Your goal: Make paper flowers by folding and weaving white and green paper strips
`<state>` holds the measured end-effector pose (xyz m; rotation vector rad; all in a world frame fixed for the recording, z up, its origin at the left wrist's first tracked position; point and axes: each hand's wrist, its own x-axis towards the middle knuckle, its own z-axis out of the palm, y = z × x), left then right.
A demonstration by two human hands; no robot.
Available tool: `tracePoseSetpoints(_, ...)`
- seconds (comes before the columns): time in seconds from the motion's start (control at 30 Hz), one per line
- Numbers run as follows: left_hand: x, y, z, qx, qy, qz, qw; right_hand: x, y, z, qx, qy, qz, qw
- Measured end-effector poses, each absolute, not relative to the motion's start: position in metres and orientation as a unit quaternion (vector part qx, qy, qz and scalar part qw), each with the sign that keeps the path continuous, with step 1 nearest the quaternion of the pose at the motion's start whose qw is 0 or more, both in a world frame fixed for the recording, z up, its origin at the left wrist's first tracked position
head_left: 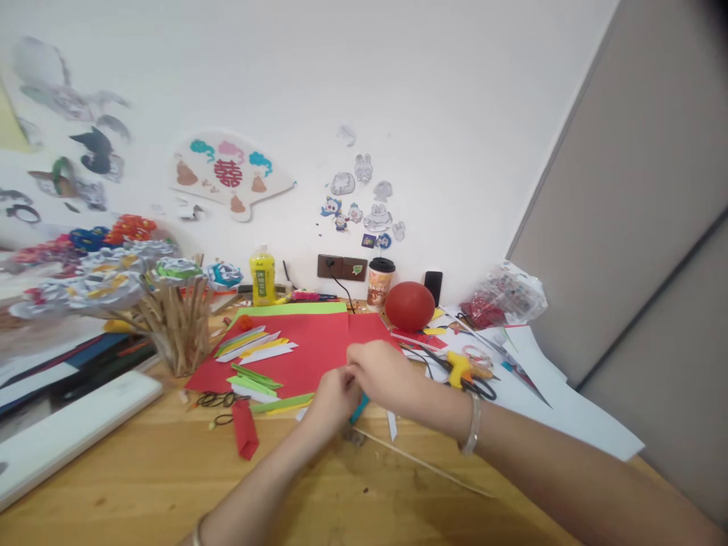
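My left hand and my right hand meet above the table's middle, fingertips pinched together. Between them a short piece of blue paper strip sticks out below the fingers; the rest of it is hidden by the hands. A thin wooden stick lies on the table just below, its left end close under my hands. Beside my right hand is a small white paper strip. Green paper strips and white and yellow strips lie on red paper sheets ahead to the left.
Left stand a jar of sticks, paper flowers and a long white case. A folded red paper piece and scissors lie nearer. Behind are a yellow bottle, cup, red balloon; right, a yellow glue gun.
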<state>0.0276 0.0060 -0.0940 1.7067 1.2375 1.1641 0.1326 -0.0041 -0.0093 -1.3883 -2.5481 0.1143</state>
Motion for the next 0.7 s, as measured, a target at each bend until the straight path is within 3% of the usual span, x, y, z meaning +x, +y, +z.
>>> tracePoseSetpoints(0.07, 0.024, 0.008, -0.09, 0.636, 0.465, 0.486, 0.377, 0.134, -0.016, -0.025, -0.447, -0.883, 0.006, 0.147)
tracePoseSetpoints(0.17, 0.021, 0.007, -0.084, 0.587, 0.431, 0.517, 0.45, 0.141, -0.031, -0.053, -0.415, -0.86, 0.006, 0.297)
tracePoseSetpoints(0.23, 0.021, 0.005, -0.08, 0.553, 0.393, 0.53, 0.509, 0.147, -0.038, -0.069, -0.436, -0.802, 0.052, 0.404)
tracePoseSetpoints(0.33, 0.022, 0.002, -0.076, 0.515, 0.332, 0.54, 0.577, 0.154, -0.039, -0.084, -0.467, -0.717, 0.191, 0.482)
tracePoseSetpoints(0.5, 0.024, -0.002, -0.073, 0.488, 0.284, 0.521, 0.64, 0.169, -0.025, -0.093, -0.444, -0.677, 0.346, 0.474)
tracePoseSetpoints(0.7, 0.023, -0.012, -0.064, 0.547, 0.271, 0.466, 0.641, 0.198, -0.011, -0.09, -0.391, -0.746, 0.372, 0.391)
